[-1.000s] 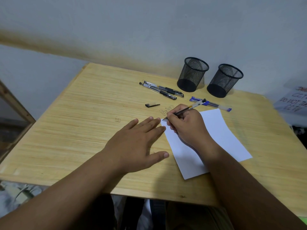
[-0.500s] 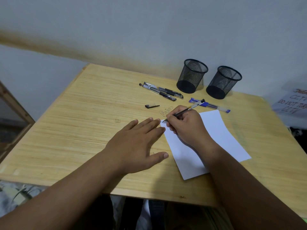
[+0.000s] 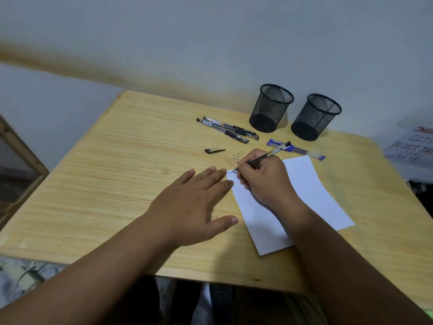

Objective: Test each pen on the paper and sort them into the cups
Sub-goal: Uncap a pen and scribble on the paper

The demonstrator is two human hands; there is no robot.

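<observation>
Right hand [image 3: 264, 178] gripping slim pen [image 3: 267, 156], flat paper [image 3: 314, 191]

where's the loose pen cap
The pen cap lies on the table, just beyond the left hand, nearer than the two black pens.

Your wooden table [image 3: 98, 184] carries a white sheet of paper [image 3: 311, 191] at 3 o'clock. At 1 o'clock stand two black mesh cups [image 3: 271, 109] [image 3: 315, 117], apart. Two black pens [image 3: 230, 131] lie together at 12, a pen cap [image 3: 213, 150] nearer you, blue pens [image 3: 302, 151] beside the paper's far edge. Your left hand [image 3: 192, 205] lies flat on the wood.
</observation>
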